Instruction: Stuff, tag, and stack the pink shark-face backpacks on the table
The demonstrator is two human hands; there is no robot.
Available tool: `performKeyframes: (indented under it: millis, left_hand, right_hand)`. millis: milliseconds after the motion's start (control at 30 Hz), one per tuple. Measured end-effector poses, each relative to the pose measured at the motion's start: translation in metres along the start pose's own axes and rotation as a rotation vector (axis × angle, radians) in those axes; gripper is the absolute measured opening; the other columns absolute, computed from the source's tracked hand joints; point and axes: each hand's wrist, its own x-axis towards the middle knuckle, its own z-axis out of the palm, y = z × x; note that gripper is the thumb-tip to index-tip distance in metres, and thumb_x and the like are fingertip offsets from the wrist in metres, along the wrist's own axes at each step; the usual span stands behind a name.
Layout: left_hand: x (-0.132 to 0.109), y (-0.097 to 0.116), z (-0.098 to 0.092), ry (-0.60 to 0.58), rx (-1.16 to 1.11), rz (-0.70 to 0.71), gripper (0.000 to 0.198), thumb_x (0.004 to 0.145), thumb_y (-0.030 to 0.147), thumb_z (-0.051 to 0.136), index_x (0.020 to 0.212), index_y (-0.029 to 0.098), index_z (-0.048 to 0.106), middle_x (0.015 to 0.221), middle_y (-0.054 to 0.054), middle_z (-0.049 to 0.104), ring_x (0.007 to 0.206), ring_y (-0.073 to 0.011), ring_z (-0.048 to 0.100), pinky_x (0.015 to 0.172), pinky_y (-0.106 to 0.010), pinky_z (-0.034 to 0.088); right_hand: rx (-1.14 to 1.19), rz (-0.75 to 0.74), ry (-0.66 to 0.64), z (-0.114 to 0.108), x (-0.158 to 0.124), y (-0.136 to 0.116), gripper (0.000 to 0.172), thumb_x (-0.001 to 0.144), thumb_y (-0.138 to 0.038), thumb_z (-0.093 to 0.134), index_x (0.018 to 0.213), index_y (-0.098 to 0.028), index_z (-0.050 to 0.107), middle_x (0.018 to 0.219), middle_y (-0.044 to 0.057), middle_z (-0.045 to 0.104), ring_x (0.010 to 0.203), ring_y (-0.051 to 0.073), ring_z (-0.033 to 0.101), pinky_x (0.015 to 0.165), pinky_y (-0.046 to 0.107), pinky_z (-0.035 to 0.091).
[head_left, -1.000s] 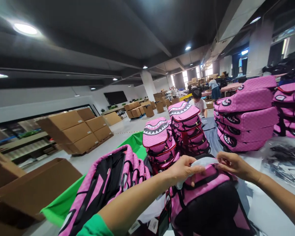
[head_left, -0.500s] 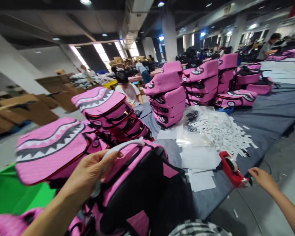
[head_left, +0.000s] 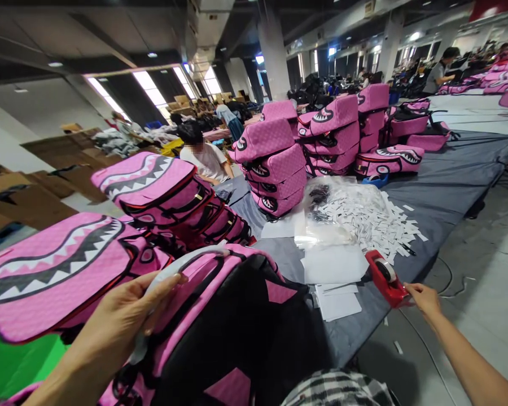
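My left hand [head_left: 129,310] is closed on a whitish wrapped strap [head_left: 173,265] at the top of a pink and black backpack [head_left: 232,321]. The backpack leans in front of me, its black back panel with pink corner patches facing up. At the table's near edge, my right hand [head_left: 425,301] has its thumb and fingertips pinched together at the cutting end of a red tape dispenser [head_left: 383,282], touching it. Any tape between those fingers is too thin to make out. A roll of tape [head_left: 385,269] sits in the dispenser.
Stacks of pink shark-mouth backpacks [head_left: 275,163] stand on the dark-covered table [head_left: 452,192], others at left [head_left: 59,270]. White paper sheets [head_left: 334,265], a plastic bag and a heap of white slips [head_left: 359,208] lie mid-table. Green material [head_left: 17,361] is at lower left. A person [head_left: 207,160] is across the table.
My right hand has moved from just right of the tape dispenser onto its cutting end. The view has shifted right; my left hand keeps its hold on the strap.
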Motion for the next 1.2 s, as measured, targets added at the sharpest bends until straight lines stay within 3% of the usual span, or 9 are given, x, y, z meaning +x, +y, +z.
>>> performKeyframes:
  millis: [100,200,400,500,633,733,833,1033,1200]
  left_hand:
    - [-0.002,0.001,-0.004,-0.113,-0.057,-0.037,0.064,0.053,0.081,0.079,0.066,0.022,0.058,0.044,0.008,0.036,0.048,-0.0083,0.024,0.049,-0.02,0.017]
    - [-0.004,-0.001,-0.005,-0.1,-0.063,-0.061,0.057,0.057,0.074,0.081,0.065,0.023,0.056,0.046,0.008,0.037,0.047,-0.0081,0.023,0.047,-0.019,0.015]
    - [0.005,-0.009,0.0,-0.113,-0.102,0.019,0.055,0.062,0.068,0.082,0.065,0.02,0.057,0.044,0.008,0.04,0.045,-0.0059,0.027,0.045,-0.017,0.018]
    - [0.004,-0.006,0.004,-0.123,-0.143,0.071,0.055,0.059,0.065,0.085,0.07,0.017,0.06,0.048,0.009,0.041,0.044,-0.0047,0.03,0.043,-0.017,0.019]
    - [-0.005,0.001,0.012,-0.186,-0.264,0.129,0.056,0.057,0.064,0.084,0.077,0.016,0.063,0.048,0.01,0.043,0.039,-0.0051,0.032,0.037,-0.018,0.022]
    - [-0.007,0.0,0.017,-0.269,-0.35,0.185,0.055,0.057,0.065,0.084,0.07,0.018,0.058,0.046,0.01,0.043,0.033,-0.0057,0.034,0.032,-0.02,0.025]
    - [-0.01,-0.004,0.02,-0.343,-0.411,0.242,0.051,0.062,0.061,0.083,0.072,0.018,0.059,0.046,0.009,0.046,0.033,-0.0063,0.037,0.031,-0.019,0.028]
    - [-0.016,-0.004,0.02,-0.402,-0.459,0.316,0.049,0.063,0.061,0.08,0.067,0.018,0.057,0.048,0.009,0.046,0.034,-0.0048,0.038,0.031,-0.018,0.03]
    - [-0.014,-0.002,0.018,-0.375,-0.455,0.304,0.04,0.065,0.054,0.075,0.065,0.018,0.056,0.047,0.008,0.046,0.034,-0.0048,0.038,0.031,-0.018,0.031]
  right_hand:
    - [0.101,-0.024,0.019,-0.005,-0.018,0.007,0.025,0.051,-0.052,0.064,0.048,-0.027,0.058,0.053,0.01,0.065,0.06,0.03,0.063,0.053,0.04,0.047]
    - [0.243,-0.052,-0.042,0.003,-0.048,0.014,0.045,0.052,-0.07,0.062,0.049,-0.03,0.044,0.042,0.004,0.051,0.039,0.021,0.048,0.037,0.035,0.036]
    - [0.521,-0.202,-0.376,0.066,-0.123,-0.022,0.07,0.055,-0.093,0.06,0.054,-0.03,0.03,0.041,-0.006,0.029,0.032,0.012,0.022,0.031,0.028,0.018]
    - [0.63,-0.224,-0.597,0.092,-0.162,-0.086,0.059,0.071,-0.083,0.063,0.061,-0.028,0.045,0.05,-0.004,0.039,0.038,0.012,0.027,0.033,0.026,0.019]
    - [0.775,-0.272,-0.923,0.093,-0.213,-0.212,0.042,0.085,-0.06,0.07,0.071,-0.024,0.055,0.054,-0.006,0.041,0.044,0.008,0.027,0.038,0.021,0.023]
    - [0.804,-0.425,-1.079,0.087,-0.253,-0.296,0.047,0.076,-0.061,0.08,0.069,-0.021,0.056,0.055,-0.005,0.045,0.045,0.006,0.03,0.039,0.019,0.024]
    - [0.785,-0.474,-1.086,0.094,-0.289,-0.34,0.051,0.066,-0.065,0.086,0.072,-0.021,0.061,0.054,-0.006,0.046,0.044,0.005,0.032,0.039,0.017,0.024]
    - [0.722,-0.353,-1.016,0.121,-0.314,-0.349,0.057,0.048,-0.064,0.094,0.072,-0.021,0.066,0.056,-0.003,0.058,0.047,0.009,0.046,0.042,0.02,0.037]
    - [0.64,-0.39,-1.013,0.126,-0.313,-0.348,0.056,0.048,-0.065,0.093,0.067,-0.018,0.067,0.053,-0.001,0.061,0.044,0.008,0.046,0.041,0.019,0.03]
